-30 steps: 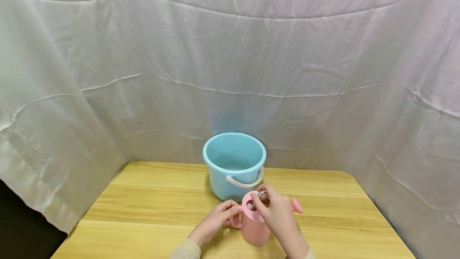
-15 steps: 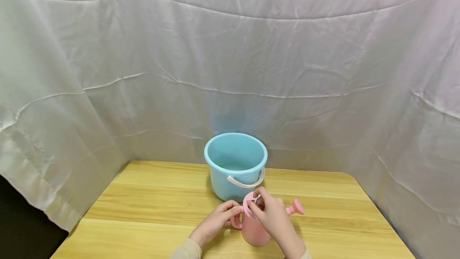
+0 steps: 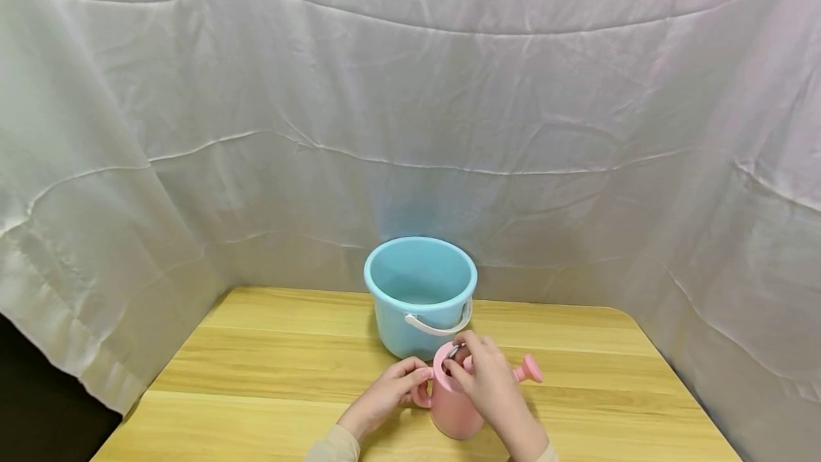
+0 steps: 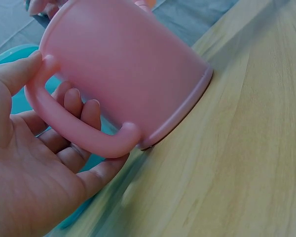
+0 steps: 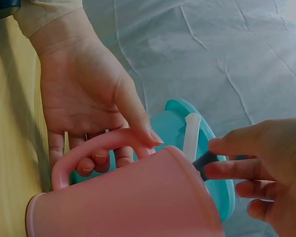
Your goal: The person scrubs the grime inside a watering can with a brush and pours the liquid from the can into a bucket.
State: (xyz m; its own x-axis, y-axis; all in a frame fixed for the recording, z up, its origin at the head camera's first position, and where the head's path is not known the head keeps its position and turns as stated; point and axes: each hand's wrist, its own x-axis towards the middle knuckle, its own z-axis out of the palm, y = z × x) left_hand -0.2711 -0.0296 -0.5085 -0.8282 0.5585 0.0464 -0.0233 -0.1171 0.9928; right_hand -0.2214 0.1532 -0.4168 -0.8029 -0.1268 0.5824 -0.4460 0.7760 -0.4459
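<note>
A pink watering can (image 3: 454, 412) stands upright on the table, handle to the left and spout to the right. My left hand (image 3: 388, 389) holds its handle (image 4: 84, 126), fingers through the loop and thumb on the handle's upper end. Over the can's top opening, my right hand (image 3: 492, 383) pinches a small dark grey object with a shiny curved edge (image 3: 454, 352). In the right wrist view this dark piece (image 5: 205, 162) sits between thumb and fingers right at the can's rim. Its lower part is hidden, and I cannot tell what it is.
Right behind the can stands a light blue bucket (image 3: 385, 319) with its white handle (image 3: 436, 328) hanging at the front. Both are on a wooden table (image 3: 269, 362). Pale grey curtains (image 3: 410, 91) enclose the back and sides.
My right hand has shifted slightly left and turned at the opening, and the grey object has tilted with it. More of the spout shows. The left hand keeps its hold on the handle.
</note>
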